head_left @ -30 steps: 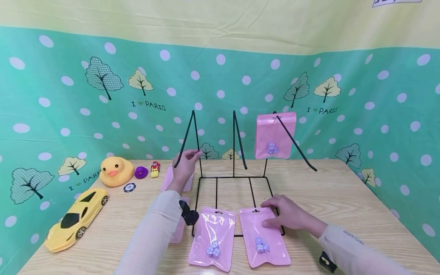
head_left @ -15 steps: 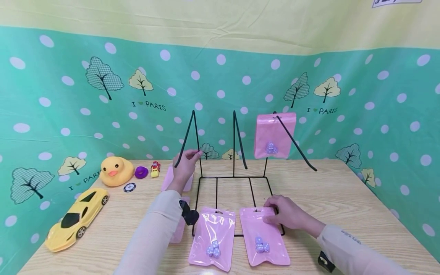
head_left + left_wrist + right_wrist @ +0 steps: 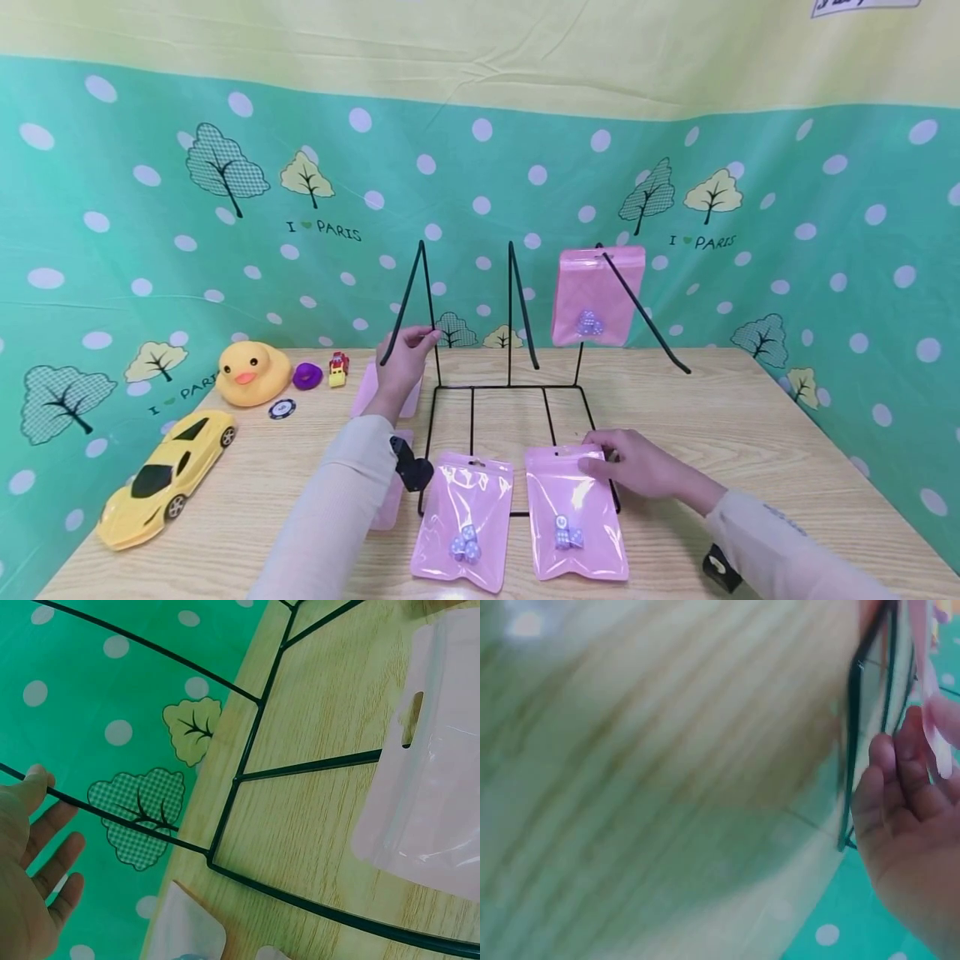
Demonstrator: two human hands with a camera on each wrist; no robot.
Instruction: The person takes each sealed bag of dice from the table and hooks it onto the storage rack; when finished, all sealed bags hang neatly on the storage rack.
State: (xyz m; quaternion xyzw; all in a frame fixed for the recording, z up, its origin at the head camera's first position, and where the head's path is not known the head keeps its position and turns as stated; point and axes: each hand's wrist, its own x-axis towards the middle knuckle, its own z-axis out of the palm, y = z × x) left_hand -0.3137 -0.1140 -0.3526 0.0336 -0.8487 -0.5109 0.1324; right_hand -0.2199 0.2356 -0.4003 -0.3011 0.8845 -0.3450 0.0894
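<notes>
My left hand pinches the left upright wire of a black wire display rack between thumb and finger; the left wrist view shows the other fingers loosely spread. At the rack's front right, my right hand grips the top right corner of a pink zip bag with lilac dice inside, its top edge tipped up. Beside it on the left lies a second pink bag with dice. A third pink bag hangs by its slot on the rack's right hook. The left and middle hooks are bare.
Two more pink bags, one farther back and one nearer, lie partly hidden by my left arm. At the left stand a yellow toy car, a rubber duck, a purple toy and a poker chip.
My right hand has closed on the corner of the right-hand bag and raised its top edge slightly. The hanging bag has swung a little left. My left hand stays put.
</notes>
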